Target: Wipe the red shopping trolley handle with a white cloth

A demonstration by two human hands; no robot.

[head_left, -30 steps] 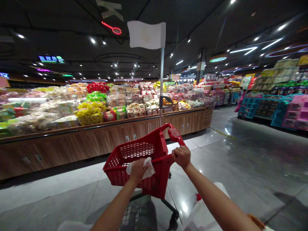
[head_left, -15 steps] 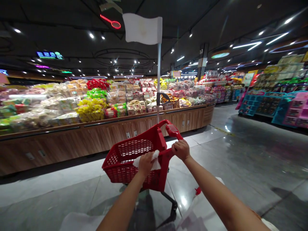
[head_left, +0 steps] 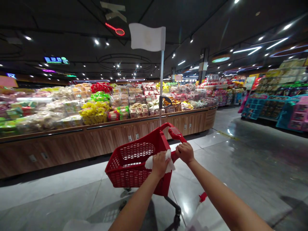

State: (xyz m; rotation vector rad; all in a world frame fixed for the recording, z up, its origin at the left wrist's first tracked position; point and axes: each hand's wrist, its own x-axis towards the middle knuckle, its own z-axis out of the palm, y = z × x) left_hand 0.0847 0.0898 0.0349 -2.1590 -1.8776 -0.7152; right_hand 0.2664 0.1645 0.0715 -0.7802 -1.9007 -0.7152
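Note:
A small red shopping cart (head_left: 134, 160) stands in front of me on the grey tiled floor. My right hand (head_left: 184, 152) is closed around the cart's red handle (head_left: 176, 133). My left hand (head_left: 160, 164) presses a white cloth (head_left: 168, 162) against the cart's near rim, close beside my right hand. A white flag (head_left: 147, 37) on a thin pole (head_left: 161, 86) rises from the cart.
A long wood-fronted display counter (head_left: 101, 136) heaped with packaged snacks runs across the left and middle. Blue and pink shelves (head_left: 274, 109) stand at the right. Shiny floor (head_left: 252, 160) stretches ahead to the right. A white bag (head_left: 204, 215) hangs near my right arm.
My left hand has slid the white cloth along the cart's rim from the left side toward the handle. My right hand has kept its grip on the handle.

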